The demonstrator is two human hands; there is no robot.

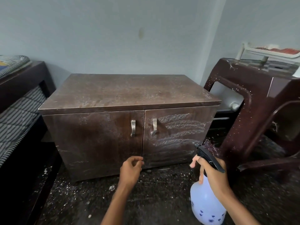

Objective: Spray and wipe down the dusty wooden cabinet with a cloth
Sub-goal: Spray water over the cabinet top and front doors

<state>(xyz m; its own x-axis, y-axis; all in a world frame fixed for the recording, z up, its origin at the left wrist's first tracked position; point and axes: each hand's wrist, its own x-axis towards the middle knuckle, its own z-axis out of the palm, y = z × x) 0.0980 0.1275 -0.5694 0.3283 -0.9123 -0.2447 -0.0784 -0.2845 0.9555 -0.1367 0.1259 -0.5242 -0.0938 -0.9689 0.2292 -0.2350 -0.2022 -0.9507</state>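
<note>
A low brown wooden cabinet (129,93) with two doors and metal handles stands against the wall, its top dusty and its right door (178,135) streaked with wet spray. My right hand (214,174) grips a translucent white spray bottle (206,205) by its black trigger head, the nozzle aimed at the right door's lower corner. My left hand (131,171) hovers near the bottom of the seam between the doors, fingers loosely curled, holding nothing. No cloth is in view.
A dark brown plastic chair (259,114) lies tipped right of the cabinet, with a white rack (267,52) behind it. A bed with a striped mattress (19,114) fills the left. The dark floor (154,192) is littered with white specks.
</note>
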